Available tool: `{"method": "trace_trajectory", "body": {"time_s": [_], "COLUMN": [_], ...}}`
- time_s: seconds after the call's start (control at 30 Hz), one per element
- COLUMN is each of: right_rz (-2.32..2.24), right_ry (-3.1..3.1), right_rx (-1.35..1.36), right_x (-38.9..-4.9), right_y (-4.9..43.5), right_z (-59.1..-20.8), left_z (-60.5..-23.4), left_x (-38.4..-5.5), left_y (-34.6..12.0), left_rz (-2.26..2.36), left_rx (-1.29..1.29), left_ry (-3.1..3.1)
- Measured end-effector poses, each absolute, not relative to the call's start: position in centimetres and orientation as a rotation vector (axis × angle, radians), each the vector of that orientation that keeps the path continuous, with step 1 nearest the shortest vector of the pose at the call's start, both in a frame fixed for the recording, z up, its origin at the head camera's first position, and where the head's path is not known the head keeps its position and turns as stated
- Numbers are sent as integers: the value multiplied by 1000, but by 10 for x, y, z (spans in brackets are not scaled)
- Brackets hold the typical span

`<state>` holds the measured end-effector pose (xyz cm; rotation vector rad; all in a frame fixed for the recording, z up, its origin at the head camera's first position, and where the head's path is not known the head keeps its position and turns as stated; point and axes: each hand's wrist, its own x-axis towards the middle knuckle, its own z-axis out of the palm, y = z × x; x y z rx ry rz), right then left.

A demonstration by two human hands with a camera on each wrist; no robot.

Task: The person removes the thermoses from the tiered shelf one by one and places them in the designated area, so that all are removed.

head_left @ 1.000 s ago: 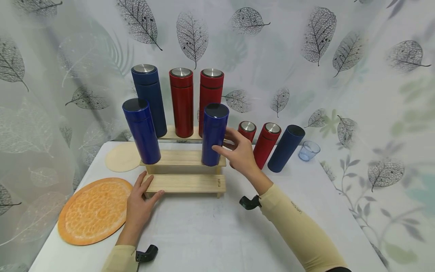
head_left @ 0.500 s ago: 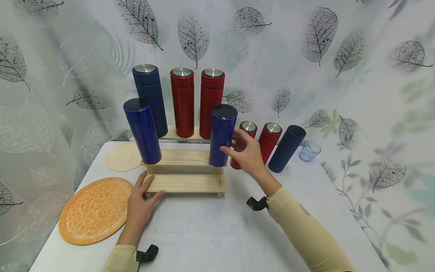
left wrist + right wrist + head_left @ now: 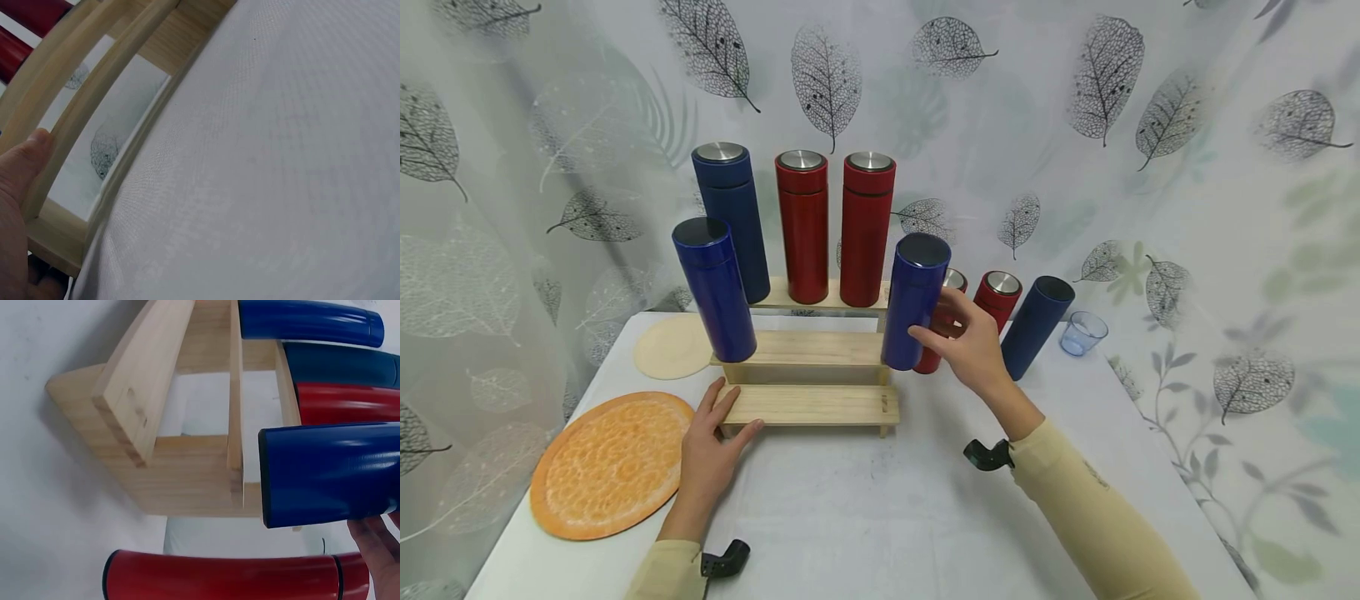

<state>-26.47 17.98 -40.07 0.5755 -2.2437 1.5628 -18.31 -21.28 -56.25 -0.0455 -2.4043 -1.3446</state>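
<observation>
Blue bottle [image 3: 912, 304] is shifted right, now by rack [image 3: 812, 406]'s right end, gripped in right hand [image 3: 976, 350]'s curled fingers. Rack's left end is touched by left hand [image 3: 709, 454]'s spread fingers.

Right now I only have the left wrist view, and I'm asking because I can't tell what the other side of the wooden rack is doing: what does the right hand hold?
Observer: In the head view, the right hand grips a shiny blue bottle.
Operator: Is that bottle's base resting on the middle shelf?
Observer: No; the right wrist view shows a gap between its base and that shelf.
Operator: And what stands farthest right on the table?
Observer: A small clear bluish glass, upright, to the right of a dark blue bottle.
</observation>
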Motion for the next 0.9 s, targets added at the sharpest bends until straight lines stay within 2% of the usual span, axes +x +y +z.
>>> {"method": "trace_trajectory", "body": {"time_s": [0.9], "right_rz": [1485], "right_ry": [-2304], "right_rx": [398], "right_x": [-251], "right_y": [213], "right_z": [-416], "left_z": [-563], "left_x": [-184], "left_y": [-213], "left_rz": [-1334], "left_rx": [-34], "left_ry": [-2417]}}
